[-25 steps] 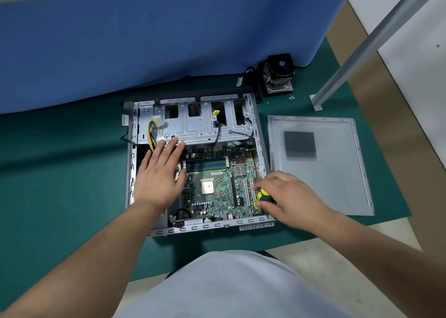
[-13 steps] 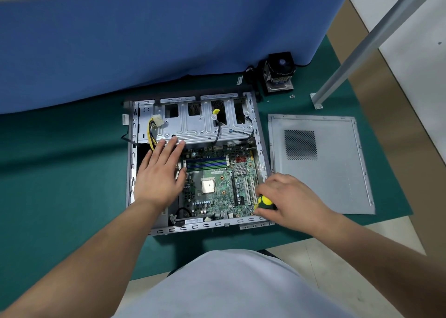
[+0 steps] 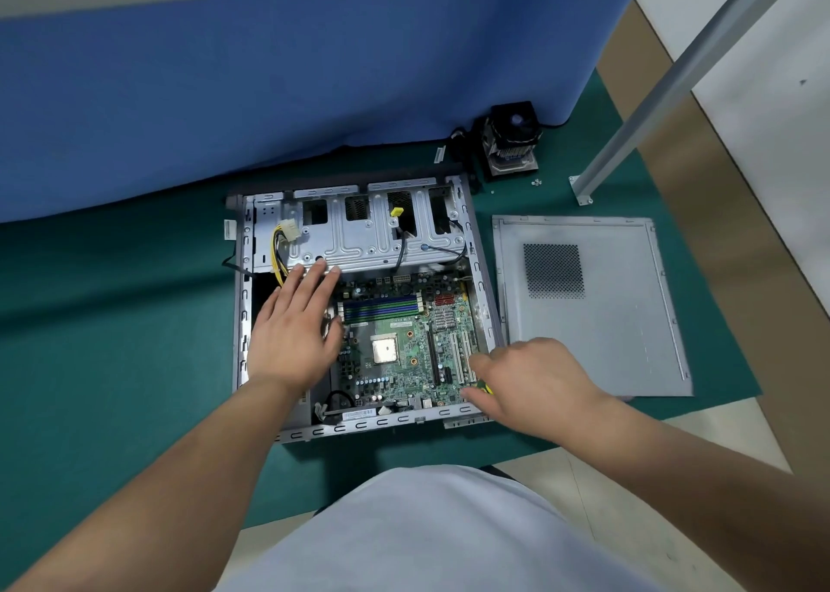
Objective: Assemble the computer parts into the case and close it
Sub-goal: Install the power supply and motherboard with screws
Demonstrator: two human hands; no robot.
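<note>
Case (image 3: pixel 245 322): open grey metal box, lying flat on the green mat (image 3: pixel 112 344), holding the board (image 3: pixel 404 340), a green circuit rectangle with a square pale chip at its middle.

Right hand (image 3: pixel 534 385): fingers curled round a driver (image 3: pixel 484 385) at the board's near right corner; only a sliver of yellow-and-dark handle showed, the shaft and tip hidden under the hand.

Left hand (image 3: pixel 292 335): flat, fingers straight, resting on the board's left edge, fingertips touching the ribbed steel bay (image 3: pixel 359 241) beyond; what lay under the palm was hidden.

Panel (image 3: pixel 620 322): flat grey sheet with a square perforated patch, just right of the grasping hand, its near edge partly covered by the wrist.

Cooler (image 3: pixel 512 142): black fan on finned metal, well beyond that hand, against the blue cloth (image 3: pixel 269 74).

Pole (image 3: pixel 673 79): slanted grey metal, top cut off by the frame.

Floor: pale tile.
</note>
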